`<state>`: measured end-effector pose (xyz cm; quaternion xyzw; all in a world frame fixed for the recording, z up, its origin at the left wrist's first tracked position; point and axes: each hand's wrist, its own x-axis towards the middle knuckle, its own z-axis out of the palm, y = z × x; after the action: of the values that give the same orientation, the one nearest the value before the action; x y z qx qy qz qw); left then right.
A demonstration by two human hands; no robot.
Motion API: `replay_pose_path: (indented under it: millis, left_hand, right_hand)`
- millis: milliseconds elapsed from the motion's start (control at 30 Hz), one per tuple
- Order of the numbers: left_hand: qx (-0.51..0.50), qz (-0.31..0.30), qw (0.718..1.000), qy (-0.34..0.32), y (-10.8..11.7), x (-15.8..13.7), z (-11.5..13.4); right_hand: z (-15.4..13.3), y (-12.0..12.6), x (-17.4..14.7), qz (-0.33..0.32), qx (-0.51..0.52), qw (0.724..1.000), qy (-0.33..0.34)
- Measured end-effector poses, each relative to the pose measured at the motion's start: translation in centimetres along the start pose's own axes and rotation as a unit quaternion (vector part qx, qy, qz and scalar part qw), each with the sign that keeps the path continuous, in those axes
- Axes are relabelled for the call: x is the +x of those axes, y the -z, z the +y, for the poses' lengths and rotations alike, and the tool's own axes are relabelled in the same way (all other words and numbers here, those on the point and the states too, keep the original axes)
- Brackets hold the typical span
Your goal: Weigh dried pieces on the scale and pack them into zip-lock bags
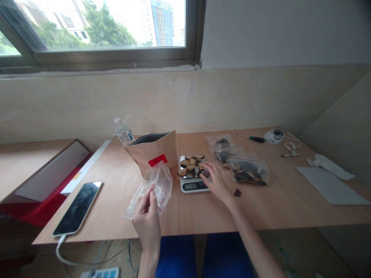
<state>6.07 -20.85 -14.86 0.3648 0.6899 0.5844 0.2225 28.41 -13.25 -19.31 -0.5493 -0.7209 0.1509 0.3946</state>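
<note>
My left hand [147, 212] pinches the edge of a clear zip bag [164, 185], which hangs limp over the table and looks empty. On the right, my right hand [215, 181] reaches over a small white digital scale [194, 187], its thumb and fingers curled around a dried slice at the pan's right side. Several dried slices [189, 168], tan with dark rims, lie on the scale's metal pan. Behind the clear bag stands a brown paper pouch [156, 154] with a red label, its top open. One dark dried piece [237, 192] lies on the table near my right wrist.
Filled zip bags [249, 172] lie right of the scale. Beyond them are a green screwdriver [256, 139], a white dome camera [274, 136] and a white sheet [332, 186]. At left sit a charging phone [78, 208] and a water bottle [124, 132].
</note>
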Motion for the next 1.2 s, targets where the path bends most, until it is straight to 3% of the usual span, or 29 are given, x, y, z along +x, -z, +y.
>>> replay_pose_path:
  millis: [300,567,700,967,1200]
  left_hand:
    - [0.042,-0.055,0.988,-0.135,-1.9,-1.1,0.7]
    - [0.03,-0.097,0.988,-0.117,-3.4,-1.8,1.8]
    - [0.045,-0.102,0.989,-0.098,-3.6,-2.0,2.3]
    - [0.033,-0.116,0.99,-0.071,-3.0,-2.2,1.8]
    - [0.031,-0.094,0.993,-0.058,-2.2,-1.6,1.2]
  right_hand:
    - [2.1,-1.4,1.0,-0.013,-0.067,0.997,0.037]
    - [2.5,-1.5,1.3,0.009,-0.173,0.985,0.018]
    - [2.6,-1.5,1.6,0.02,-0.179,0.984,0.009]
    - [3.8,-1.5,1.8,0.068,-0.016,0.997,-0.035]
    - [5.8,-1.8,1.8,0.081,0.163,0.977,-0.11]
